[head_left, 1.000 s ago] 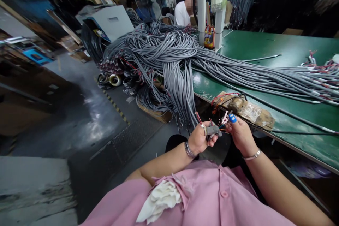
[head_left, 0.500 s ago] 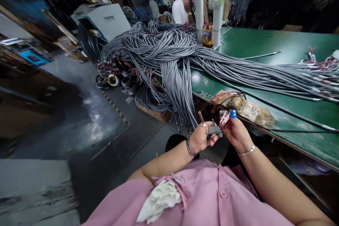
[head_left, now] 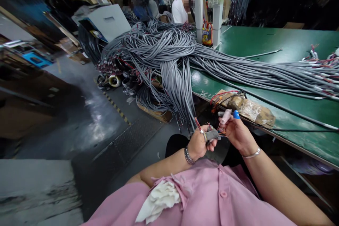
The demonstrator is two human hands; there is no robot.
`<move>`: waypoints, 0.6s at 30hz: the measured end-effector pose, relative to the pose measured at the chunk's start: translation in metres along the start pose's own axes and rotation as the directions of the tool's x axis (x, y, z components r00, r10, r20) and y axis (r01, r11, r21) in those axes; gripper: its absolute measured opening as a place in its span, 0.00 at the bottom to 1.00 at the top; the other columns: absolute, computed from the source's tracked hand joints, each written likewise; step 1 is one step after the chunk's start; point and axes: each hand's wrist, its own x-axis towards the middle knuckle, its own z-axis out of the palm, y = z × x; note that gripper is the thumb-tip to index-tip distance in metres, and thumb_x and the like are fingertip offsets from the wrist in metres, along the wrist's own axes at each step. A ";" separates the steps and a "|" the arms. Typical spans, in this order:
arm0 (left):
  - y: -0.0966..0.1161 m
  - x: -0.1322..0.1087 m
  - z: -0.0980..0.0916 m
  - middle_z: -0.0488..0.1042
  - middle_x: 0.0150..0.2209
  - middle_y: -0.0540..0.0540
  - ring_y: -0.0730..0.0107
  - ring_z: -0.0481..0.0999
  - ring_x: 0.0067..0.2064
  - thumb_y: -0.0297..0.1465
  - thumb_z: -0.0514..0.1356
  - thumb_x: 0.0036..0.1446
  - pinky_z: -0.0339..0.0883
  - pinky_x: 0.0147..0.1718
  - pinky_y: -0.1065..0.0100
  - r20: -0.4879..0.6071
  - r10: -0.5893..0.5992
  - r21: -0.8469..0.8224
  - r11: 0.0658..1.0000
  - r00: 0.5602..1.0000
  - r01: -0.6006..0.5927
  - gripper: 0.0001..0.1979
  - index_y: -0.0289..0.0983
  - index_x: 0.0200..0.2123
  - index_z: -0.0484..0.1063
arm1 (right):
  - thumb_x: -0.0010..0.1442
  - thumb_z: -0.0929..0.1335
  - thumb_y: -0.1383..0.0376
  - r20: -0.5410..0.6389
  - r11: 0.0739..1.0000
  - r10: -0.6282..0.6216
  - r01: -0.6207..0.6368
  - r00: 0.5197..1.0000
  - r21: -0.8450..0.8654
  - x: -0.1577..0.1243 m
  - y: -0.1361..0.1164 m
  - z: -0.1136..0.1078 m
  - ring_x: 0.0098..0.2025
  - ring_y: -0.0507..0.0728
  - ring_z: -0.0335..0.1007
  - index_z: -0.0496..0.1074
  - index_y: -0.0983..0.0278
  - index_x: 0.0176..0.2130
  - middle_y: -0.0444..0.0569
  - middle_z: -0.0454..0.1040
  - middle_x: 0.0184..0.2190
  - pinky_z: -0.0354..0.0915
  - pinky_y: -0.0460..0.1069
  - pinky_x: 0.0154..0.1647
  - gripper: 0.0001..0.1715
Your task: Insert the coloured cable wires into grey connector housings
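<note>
The stripped end of a grey sheathed cable (head_left: 212, 135) is gripped in the left hand (head_left: 197, 145), the fingers curled tight around the sheath. Thin red and other coloured inner wires (head_left: 197, 124) fan out of it toward twelve o'clock. Just beside it, at two o'clock, a small pale pink tubular piece (head_left: 225, 116) is pinched in the right hand (head_left: 238, 135), whose forefinger is capped with a blue rubber fingertip cover (head_left: 236, 114). Both hands are held below the edge of the green-topped workbench (head_left: 265, 42), at about five o'clock from the middle of the view.

The cable in hand is judged to be mid-work. The sheath is already stripped and the wires are separated, but whether the pale piece is joined to a wire cannot be told.

A large heap of grey cables (head_left: 164, 53) is draped over the bench corner at twelve o'clock from the hands, with many ends hanging toward the floor. Cable ends with red and white tips (head_left: 317, 74) are laid out at three o'clock on the bench. How many of these are finished cannot be judged.

A brown tape-wrapped block (head_left: 247, 108) lies on the bench edge just beyond the right hand. A person in a white shirt (head_left: 178, 12) is seated far behind the heap.
</note>
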 end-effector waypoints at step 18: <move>0.007 0.012 0.006 0.70 0.18 0.50 0.77 0.63 0.14 0.36 0.64 0.47 0.52 0.10 0.76 0.068 -0.033 -0.172 0.984 0.997 0.044 0.11 0.35 0.28 0.67 | 0.53 0.73 0.52 -0.033 0.995 0.012 -0.008 0.999 0.099 0.002 -0.001 -0.002 0.33 0.53 0.71 0.78 0.64 0.37 0.48 0.79 0.36 0.68 0.47 0.32 0.18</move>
